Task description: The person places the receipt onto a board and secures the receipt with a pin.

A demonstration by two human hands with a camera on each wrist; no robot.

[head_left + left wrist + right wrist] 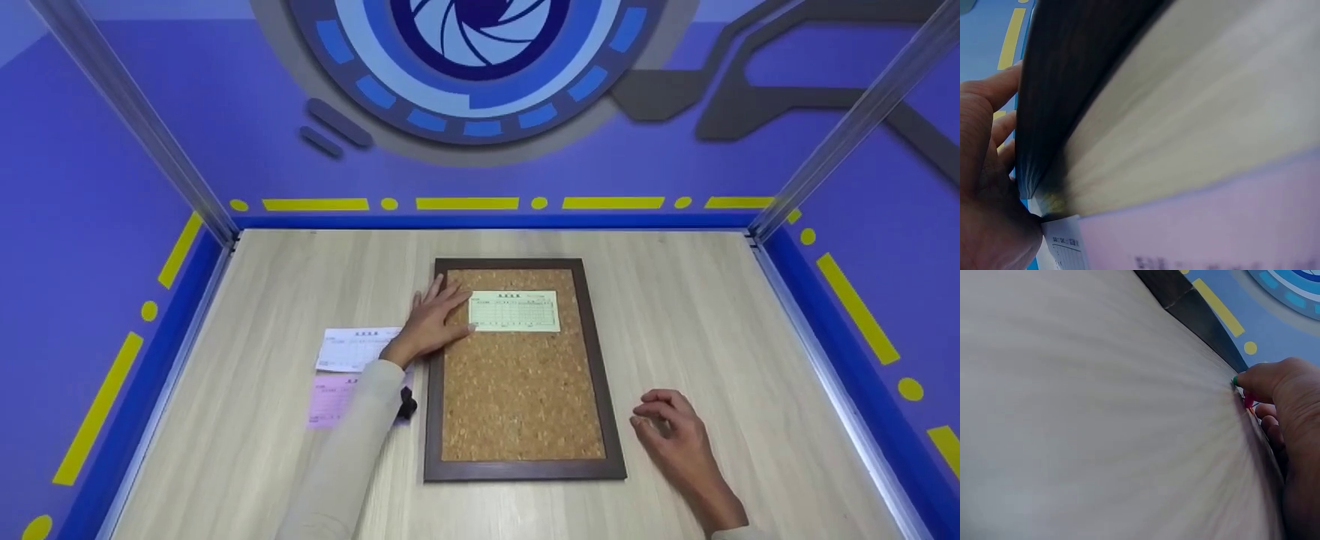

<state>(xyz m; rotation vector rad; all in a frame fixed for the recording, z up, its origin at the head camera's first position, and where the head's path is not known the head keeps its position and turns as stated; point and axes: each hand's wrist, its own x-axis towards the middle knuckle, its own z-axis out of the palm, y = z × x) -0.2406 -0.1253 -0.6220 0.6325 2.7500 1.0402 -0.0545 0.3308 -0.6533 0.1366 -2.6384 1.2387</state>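
Observation:
My left hand (433,319) lies spread over the upper left of a framed cork board (517,397). Its fingers are mostly straight, and fingertips and thumb touch the left edge of a pale green printed slip (514,311) on the cork. To the right of the board, just above the table, my right hand (675,435) has curled fingers, thumb and forefinger close together. Small coloured push pins, a green one (1235,381) and a red one (1248,400), show at its thumb and fingertips in the right wrist view. The hand hides them in the head view.
Left of the board lie a white printed slip (346,351) and a pink slip (327,401), both partly under the left forearm. A small black object (407,405) sits beside that sleeve. Blue panels (495,180) enclose the wood-grain table (697,315) at the back and sides.

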